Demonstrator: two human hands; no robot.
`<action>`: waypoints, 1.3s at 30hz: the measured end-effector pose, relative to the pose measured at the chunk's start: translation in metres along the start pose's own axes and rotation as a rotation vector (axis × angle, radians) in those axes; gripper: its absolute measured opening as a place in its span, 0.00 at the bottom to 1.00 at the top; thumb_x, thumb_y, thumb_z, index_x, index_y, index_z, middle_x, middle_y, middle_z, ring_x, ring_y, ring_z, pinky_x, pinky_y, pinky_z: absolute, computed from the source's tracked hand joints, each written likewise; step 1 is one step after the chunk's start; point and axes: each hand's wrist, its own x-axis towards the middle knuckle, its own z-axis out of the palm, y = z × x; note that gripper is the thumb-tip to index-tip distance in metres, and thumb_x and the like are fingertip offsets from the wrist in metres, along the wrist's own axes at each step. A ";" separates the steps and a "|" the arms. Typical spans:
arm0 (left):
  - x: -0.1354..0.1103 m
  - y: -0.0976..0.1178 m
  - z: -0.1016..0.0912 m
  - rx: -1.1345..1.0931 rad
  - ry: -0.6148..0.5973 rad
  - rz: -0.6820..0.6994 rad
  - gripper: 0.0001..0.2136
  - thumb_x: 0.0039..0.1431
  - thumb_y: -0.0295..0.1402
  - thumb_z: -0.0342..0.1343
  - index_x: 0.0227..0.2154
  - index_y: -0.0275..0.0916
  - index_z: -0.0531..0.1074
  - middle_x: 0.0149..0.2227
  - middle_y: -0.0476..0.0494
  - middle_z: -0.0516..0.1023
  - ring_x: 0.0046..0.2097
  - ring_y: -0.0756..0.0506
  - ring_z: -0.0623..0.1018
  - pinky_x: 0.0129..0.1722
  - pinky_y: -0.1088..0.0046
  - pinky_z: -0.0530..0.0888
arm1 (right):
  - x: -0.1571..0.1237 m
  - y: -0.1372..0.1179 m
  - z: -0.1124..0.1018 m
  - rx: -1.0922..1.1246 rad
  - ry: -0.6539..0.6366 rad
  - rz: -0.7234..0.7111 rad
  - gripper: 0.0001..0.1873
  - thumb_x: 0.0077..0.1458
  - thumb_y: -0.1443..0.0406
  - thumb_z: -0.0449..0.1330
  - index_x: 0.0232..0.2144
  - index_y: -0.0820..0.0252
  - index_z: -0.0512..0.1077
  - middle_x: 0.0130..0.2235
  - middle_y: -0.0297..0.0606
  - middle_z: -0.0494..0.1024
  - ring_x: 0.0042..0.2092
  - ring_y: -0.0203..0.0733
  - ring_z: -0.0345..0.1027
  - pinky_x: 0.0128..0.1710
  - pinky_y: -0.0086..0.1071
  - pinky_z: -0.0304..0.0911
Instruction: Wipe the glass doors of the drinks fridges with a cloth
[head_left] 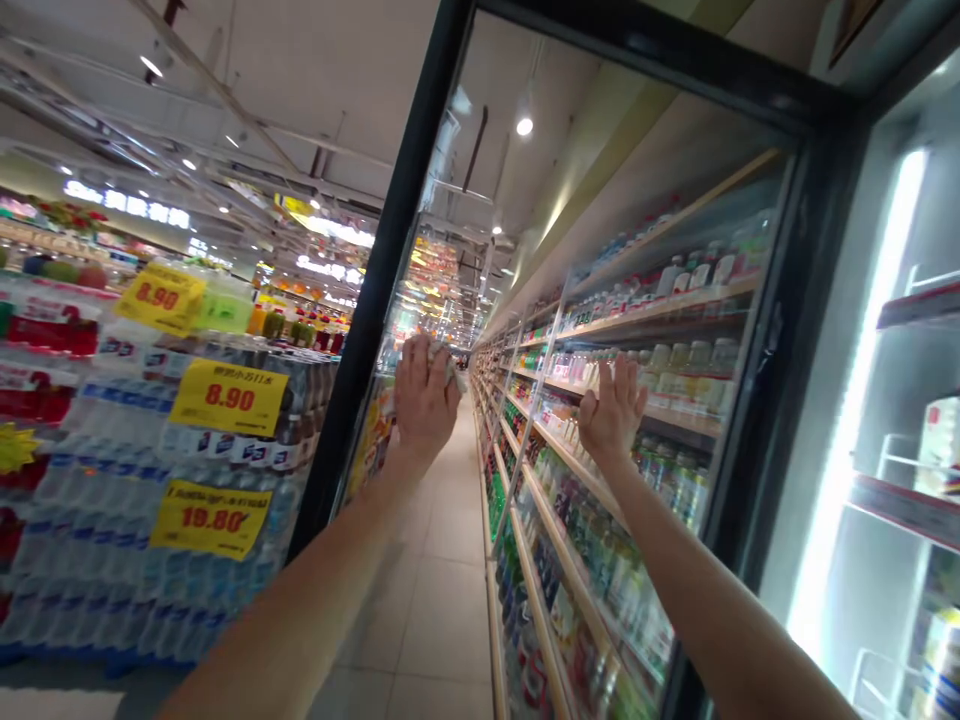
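Note:
A black-framed glass fridge door stands swung open in front of me. My left hand presses a pale cloth flat against the glass, its fingers laid over the cloth. My right hand rests on the same pane further right, fingers spread and holding nothing. Through and in the glass I see shelves of bottled drinks and the aisle floor.
The lit fridge interior with shelf rails lies at the right. Stacked packs of bottled water carrying yellow price signs stand at the left. Ceiling lights and distant store displays fill the background.

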 end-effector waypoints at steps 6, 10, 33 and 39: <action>-0.019 0.078 0.028 -0.086 -0.136 0.181 0.18 0.61 0.31 0.47 0.53 0.36 0.63 0.61 0.36 0.61 0.67 0.40 0.47 0.61 0.56 0.58 | 0.000 0.001 0.000 0.012 0.014 -0.001 0.28 0.58 0.62 0.45 0.61 0.58 0.55 0.64 0.44 0.55 0.66 0.50 0.43 0.61 0.55 0.44; -0.022 0.098 0.032 -0.108 -0.174 0.211 0.18 0.62 0.35 0.47 0.54 0.37 0.63 0.61 0.37 0.60 0.66 0.39 0.52 0.61 0.56 0.58 | -0.001 0.002 0.000 0.016 0.021 -0.008 0.28 0.59 0.62 0.45 0.61 0.58 0.55 0.64 0.44 0.55 0.66 0.50 0.43 0.61 0.55 0.44; -0.036 0.087 0.020 -0.091 -0.183 0.361 0.17 0.61 0.30 0.48 0.53 0.38 0.64 0.61 0.40 0.62 0.65 0.41 0.53 0.60 0.59 0.59 | 0.000 0.004 -0.004 0.036 0.015 -0.007 0.27 0.59 0.62 0.44 0.60 0.59 0.58 0.64 0.44 0.56 0.66 0.49 0.43 0.62 0.53 0.43; -0.011 0.035 0.004 -0.026 -0.087 0.067 0.17 0.60 0.29 0.48 0.52 0.36 0.63 0.61 0.32 0.60 0.65 0.37 0.52 0.59 0.52 0.60 | 0.000 0.003 -0.002 0.032 0.005 0.012 0.28 0.58 0.63 0.44 0.60 0.57 0.57 0.64 0.43 0.55 0.66 0.49 0.42 0.62 0.54 0.42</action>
